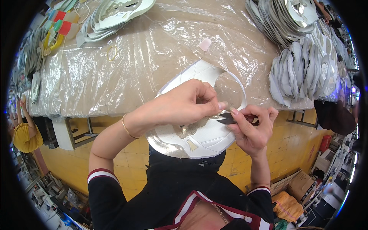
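A white and gold shoe upper (pixel 214 142) hangs partly over the near edge of the table, its stitched far part lying on the plastic cover. My left hand (pixel 188 101) reaches across the upper, thumb and index finger pinched together above its middle. Whatever lies between those fingertips is too small to tell. My right hand (pixel 253 128) is closed around dark thread snips (pixel 227 119), whose blades point left over the upper, close to my left fingertips. A small gold-edged opening shows in the upper's near part.
Clear plastic covers the table (pixel 161 42). Stacked shoe pieces (pixel 297 73) stand at the right, with another stack (pixel 115 19) at the far left. A pink scrap (pixel 205 44) and a rubber band (pixel 112 53) lie on the plastic. Red-banded bottles (pixel 68 27) stand far left.
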`<state>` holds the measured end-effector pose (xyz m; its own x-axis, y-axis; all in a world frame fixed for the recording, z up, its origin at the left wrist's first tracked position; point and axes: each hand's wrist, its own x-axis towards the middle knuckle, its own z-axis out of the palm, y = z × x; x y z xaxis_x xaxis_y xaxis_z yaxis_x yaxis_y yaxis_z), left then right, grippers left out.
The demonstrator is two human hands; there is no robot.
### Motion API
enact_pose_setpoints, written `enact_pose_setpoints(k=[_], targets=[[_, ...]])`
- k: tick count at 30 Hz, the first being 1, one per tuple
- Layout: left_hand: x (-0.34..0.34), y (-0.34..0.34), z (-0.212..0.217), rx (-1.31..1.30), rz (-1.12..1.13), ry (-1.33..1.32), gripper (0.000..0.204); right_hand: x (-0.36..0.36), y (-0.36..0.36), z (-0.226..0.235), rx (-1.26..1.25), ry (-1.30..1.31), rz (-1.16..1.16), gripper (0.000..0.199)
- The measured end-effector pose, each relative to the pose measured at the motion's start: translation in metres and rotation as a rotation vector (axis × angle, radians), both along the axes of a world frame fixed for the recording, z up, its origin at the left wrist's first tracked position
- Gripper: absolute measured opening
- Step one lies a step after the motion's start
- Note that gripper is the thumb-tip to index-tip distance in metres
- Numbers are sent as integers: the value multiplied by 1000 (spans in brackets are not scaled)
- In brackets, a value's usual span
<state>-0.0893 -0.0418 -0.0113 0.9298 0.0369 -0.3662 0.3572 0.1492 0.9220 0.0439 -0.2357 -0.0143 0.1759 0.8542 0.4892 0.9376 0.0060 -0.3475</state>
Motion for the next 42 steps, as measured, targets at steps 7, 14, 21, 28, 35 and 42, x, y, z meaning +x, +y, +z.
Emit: enact_pose_setpoints(k=[7,14,21,28,35,42], targets=[[1,1,1,-25,-12,37,43,0,2,-1,36,0,0,37],[3,1,-1,-27,-9,74,41,-4,-2,2,29,-47,-28,37],[-2,-1,-1,17,37,-29,35,-6,0,-7,62,265,-100,32],[-9,-14,-14,-172,163,-7,18,-3,-8,-19,18,321,-143,25],[-10,-38,-39,288,448,-175,15,-22,-6,-52,317,1221,-371,55],[-10,-20,-59,1056,802,-379,26,-15,-6,-66,301,1677,-382,46]])
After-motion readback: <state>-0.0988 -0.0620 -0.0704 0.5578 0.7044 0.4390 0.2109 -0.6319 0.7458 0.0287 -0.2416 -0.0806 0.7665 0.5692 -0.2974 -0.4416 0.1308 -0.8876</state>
